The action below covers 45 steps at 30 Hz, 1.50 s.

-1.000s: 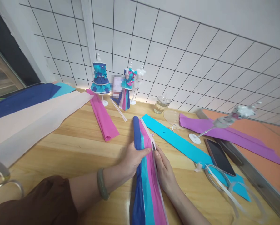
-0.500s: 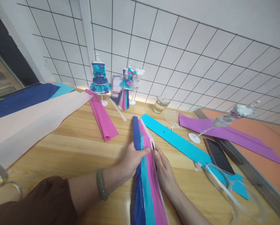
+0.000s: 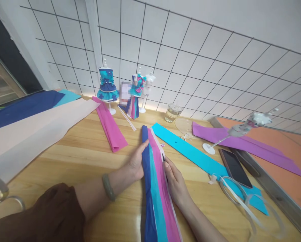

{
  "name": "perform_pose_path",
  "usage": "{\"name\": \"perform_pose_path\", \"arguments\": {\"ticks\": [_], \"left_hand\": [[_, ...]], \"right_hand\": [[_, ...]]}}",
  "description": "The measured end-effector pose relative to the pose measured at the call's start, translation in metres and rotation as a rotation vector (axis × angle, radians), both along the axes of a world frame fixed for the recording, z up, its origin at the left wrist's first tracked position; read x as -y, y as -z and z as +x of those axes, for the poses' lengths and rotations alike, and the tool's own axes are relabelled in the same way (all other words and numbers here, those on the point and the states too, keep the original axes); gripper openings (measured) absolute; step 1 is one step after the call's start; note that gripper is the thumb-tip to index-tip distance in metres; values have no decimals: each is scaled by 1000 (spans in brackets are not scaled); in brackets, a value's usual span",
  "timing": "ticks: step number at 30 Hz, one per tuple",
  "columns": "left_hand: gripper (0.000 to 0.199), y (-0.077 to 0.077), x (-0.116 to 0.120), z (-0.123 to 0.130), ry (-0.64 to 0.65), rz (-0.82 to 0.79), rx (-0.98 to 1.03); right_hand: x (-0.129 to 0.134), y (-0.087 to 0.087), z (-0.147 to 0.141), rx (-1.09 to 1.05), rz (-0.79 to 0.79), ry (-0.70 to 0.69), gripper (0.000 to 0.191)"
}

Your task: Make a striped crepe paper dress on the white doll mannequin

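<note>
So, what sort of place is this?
Probably a small craft or dressmaking corner; whether in a home or a studio, I can't tell. Miniature dress forms, two of them dressed, stand on a wooden table, with a turquoise strip and a striped piece nearer the front.

A pale wooden tabletop (image 3: 77,158) bears a long off-white sheet (image 3: 52,124) at its left, and a folded pink strip (image 3: 110,126) and a narrow pale strip (image 3: 127,118) near three small mannequins (image 3: 107,85) at the back. A glass cup (image 3: 173,113) stands near the wall. Rightward lie a bright blue strip (image 3: 188,149), a dark phone (image 3: 236,168) and looped ribbon (image 3: 231,192), near another mannequin (image 3: 209,148) and a purple sheet (image 3: 248,148) reaching past the edge
</note>
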<state>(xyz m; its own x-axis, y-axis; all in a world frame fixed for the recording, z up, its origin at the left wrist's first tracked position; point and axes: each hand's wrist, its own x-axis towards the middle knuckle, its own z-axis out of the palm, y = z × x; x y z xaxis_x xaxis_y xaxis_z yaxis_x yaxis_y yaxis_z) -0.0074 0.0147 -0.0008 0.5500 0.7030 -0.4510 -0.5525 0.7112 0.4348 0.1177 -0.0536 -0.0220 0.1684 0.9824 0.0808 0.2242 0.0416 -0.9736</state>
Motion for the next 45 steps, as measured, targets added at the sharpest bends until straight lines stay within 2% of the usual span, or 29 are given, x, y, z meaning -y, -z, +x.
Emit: {"name": "perform_pose_path", "arguments": {"ticks": [4,8,15,20,24,30,36,41,45], "left_hand": [[32,2,-12,-8,67,-19,-40],[24,5,-15,-11,158,84,-78],[35,9,-13,-8,18,303,-146],[31,7,-10,-7,-33,333,-172],[33,3,-5,-5,-57,363,-172],[39,5,2,-1,-96,370,-196],[40,5,8,3,-92,351,-218],[53,0,11,3,-58,369,-195],[55,0,12,3,-70,367,-217]], "right_hand": [[1,-3,-2,-10,11,-73,45],[2,-3,-1,-15,7,-94,45],[2,-3,-1,6,-7,-96,44],[5,-4,-1,-17,-20,-43,49],[6,0,-1,-44,-39,24,53],[5,3,1,-19,-48,39,57],[5,4,1,-9,-33,48,58],[5,3,0,-6,-39,60,58],[5,1,-1,-6,-33,54,58]]}}
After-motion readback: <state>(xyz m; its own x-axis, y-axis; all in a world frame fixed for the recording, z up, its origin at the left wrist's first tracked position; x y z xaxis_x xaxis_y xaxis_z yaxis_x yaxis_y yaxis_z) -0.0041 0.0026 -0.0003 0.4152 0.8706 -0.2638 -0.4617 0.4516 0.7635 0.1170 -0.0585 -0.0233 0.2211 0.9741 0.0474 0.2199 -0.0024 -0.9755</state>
